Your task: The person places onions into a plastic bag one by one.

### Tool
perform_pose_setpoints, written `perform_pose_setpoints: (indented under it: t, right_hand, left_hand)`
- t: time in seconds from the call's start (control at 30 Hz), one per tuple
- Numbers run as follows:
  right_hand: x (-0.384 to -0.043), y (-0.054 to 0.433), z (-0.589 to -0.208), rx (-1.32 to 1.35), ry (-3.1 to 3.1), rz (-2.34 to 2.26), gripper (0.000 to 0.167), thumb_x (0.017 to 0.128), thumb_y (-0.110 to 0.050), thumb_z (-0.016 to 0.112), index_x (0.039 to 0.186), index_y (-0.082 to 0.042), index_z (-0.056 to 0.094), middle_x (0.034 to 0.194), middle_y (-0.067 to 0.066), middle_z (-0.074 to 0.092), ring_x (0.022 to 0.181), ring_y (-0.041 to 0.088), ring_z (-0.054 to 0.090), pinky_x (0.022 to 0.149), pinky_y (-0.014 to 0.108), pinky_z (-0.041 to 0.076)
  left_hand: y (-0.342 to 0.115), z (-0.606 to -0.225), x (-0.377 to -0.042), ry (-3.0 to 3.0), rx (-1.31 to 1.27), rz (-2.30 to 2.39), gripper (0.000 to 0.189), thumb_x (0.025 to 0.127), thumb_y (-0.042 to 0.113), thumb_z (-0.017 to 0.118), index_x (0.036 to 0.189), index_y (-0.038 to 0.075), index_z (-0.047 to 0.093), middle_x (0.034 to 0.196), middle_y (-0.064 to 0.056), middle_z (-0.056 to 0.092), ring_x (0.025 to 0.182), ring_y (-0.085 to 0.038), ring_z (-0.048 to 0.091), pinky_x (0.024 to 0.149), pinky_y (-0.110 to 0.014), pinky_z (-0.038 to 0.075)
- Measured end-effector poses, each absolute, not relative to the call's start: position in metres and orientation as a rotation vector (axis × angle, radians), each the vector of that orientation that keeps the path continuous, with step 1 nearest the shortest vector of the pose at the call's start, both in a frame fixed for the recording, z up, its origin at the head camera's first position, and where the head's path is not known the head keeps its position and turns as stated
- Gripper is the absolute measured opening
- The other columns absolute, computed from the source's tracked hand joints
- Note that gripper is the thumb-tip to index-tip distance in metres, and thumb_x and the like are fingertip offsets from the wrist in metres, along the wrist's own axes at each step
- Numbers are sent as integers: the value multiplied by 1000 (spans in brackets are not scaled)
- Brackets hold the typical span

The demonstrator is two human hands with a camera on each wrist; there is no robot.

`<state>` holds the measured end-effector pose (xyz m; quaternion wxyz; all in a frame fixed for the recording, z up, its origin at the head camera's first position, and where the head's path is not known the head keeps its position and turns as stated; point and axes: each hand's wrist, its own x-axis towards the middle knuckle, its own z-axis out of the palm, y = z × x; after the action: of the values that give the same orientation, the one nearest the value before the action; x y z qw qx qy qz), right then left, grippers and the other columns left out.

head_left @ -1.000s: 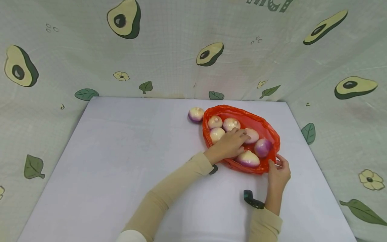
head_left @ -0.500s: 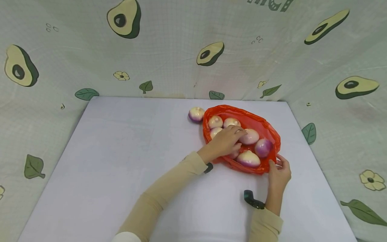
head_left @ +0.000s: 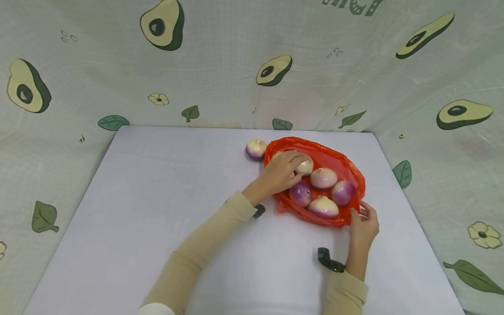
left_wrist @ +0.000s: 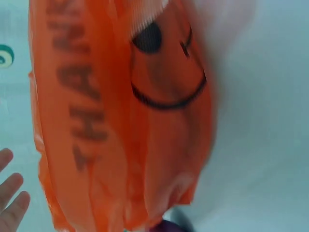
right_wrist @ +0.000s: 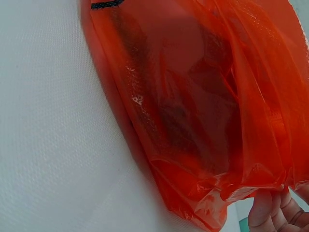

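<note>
An orange-red plastic bag (head_left: 334, 155) lies mouth up at the right of the table, holding several purple-and-white onions (head_left: 323, 178). My left hand (head_left: 279, 173) reaches over the bag's left side, its fingertips at a pale onion (head_left: 305, 167) inside; another onion is mostly hidden beneath it. In the left wrist view its fingers (left_wrist: 13, 193) are spread beyond the printed bag (left_wrist: 120, 121), with nothing seen between them. My right hand (head_left: 363, 225) pinches the bag's near right rim; in the right wrist view, fingers (right_wrist: 263, 210) grip the thin plastic of the bag (right_wrist: 193, 96).
One loose onion (head_left: 256, 149) stands on the white table (head_left: 157, 197), just outside the bag's left end. A light cloth (head_left: 220, 57) printed with avocados and leaves hangs behind and along the sides. Dark wrist devices (head_left: 330, 261) are on the arms.
My left hand has moved left and back across the onions, from the oval one near the middle to the pale one farther left, uncovering a purple onion. My right hand has stayed at the rim.
</note>
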<state>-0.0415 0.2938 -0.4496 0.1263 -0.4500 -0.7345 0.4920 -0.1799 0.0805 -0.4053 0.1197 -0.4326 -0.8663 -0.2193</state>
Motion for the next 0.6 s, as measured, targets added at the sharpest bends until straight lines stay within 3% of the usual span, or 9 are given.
perform_pose_setpoints:
  t: [0.4,0.6]
  right_hand:
    - [-41,294,-450,-1320,-2148,1440,42,94,-30,48,135,-21,46,101,-9,43,90,6,40,64,4,41]
    - [-42,294,-450,-1326,-2149,1437,42,94,-29,48,135,-21,46,101,-9,43,90,6,40,63,4,41]
  left_hand:
    - [50,-407,-201,-2520,-1126,-706,44,90,22,56,132,12,50,135,-5,50,129,-20,43,112,-30,29]
    - [34,-409,-208,-2564,-1024,-808,46,91,26,56,134,12,48,138,-8,48,131,-24,40,112,-36,29]
